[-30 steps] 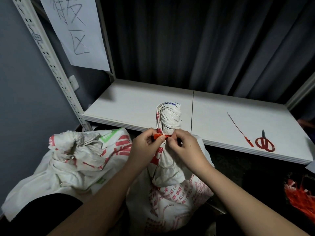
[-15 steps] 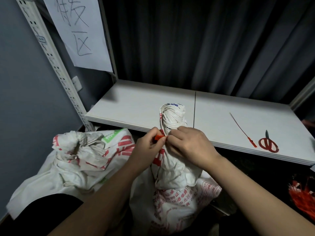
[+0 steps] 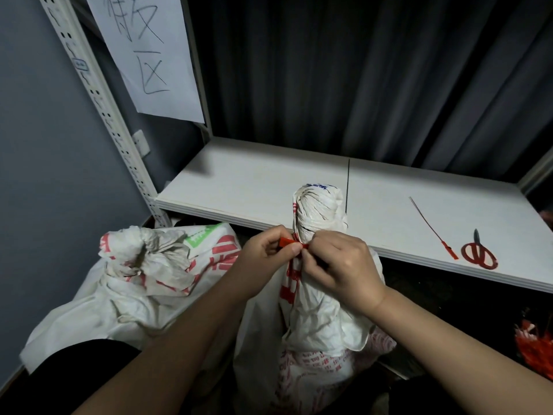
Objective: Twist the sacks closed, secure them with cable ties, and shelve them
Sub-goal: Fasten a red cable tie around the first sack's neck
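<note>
The white sack (image 3: 317, 295) stands upright in front of the shelf (image 3: 269, 187), its neck twisted into a tight rope that rises above both hands. A red cable tie (image 3: 291, 243) circles that neck. The left hand (image 3: 263, 262) has its grip closed, thumb and forefinger pinching the tie's red head just left of the neck. The right hand (image 3: 341, 268) curls round the neck and pinches the tie at the same level, fingertips almost touching the left's. A second sack (image 3: 143, 274) slumps to the left. On the shelf lie a spare cable tie (image 3: 434, 229) and red scissors (image 3: 478, 254).

2 sacks (image 3: 317, 295) (image 3: 143, 274), 2 ties (image 3: 288, 242) (image 3: 434, 229) (1 scissors (image 3: 478, 253))
</note>
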